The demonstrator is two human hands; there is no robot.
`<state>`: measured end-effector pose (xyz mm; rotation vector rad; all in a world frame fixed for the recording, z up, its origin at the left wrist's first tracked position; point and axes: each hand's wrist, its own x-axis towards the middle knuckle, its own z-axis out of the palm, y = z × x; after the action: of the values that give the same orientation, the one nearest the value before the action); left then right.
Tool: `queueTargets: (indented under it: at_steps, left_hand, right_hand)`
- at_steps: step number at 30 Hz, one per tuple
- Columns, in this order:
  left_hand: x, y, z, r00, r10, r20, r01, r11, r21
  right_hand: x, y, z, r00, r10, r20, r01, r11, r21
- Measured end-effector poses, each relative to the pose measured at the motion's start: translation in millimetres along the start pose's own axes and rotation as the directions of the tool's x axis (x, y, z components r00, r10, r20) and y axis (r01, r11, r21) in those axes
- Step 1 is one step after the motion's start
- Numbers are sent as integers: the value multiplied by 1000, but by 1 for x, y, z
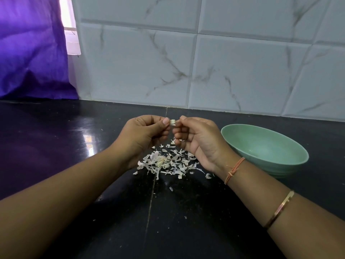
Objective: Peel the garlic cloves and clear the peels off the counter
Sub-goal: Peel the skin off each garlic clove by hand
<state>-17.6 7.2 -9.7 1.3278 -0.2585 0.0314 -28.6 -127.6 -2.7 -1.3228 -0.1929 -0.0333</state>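
Note:
A small garlic clove [172, 122] is held in the air between both hands, above the black counter [65, 146]. My left hand [144, 134] pinches its left end with thumb and fingers. My right hand [196, 137] pinches its right end, fingers curled. Under the hands lies a pile of whitish garlic peels [168, 162] on the counter, with a yellowish piece [161, 161] in its middle. Small peel scraps are scattered toward me.
A pale green bowl [291, 165] stands on the counter right of my right hand; its inside looks bare. A marbled tile wall [186, 62] closes the back. A purple curtain [31, 53] hangs at the far left.

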Motion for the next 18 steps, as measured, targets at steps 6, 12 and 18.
queueTargets:
  at_steps: [6, 12, 18]
  left_hand:
    - [1, -1, -1, 999, -32, 6, 32, 998, -52]
    - [1, -3, -1, 999, -39, 10, 39, 999, -18]
    - [1, -2, -1, 994, -109, 11, 109, 991, -71]
  right_hand:
    - [-2, 2, 1, 1000, -19, 24, 20, 1000, -24]
    - [-1, 3, 2, 999, -41, -17, 40, 997, -59]
    - [-1, 4, 4, 998, -61, -27, 59, 994, -87]
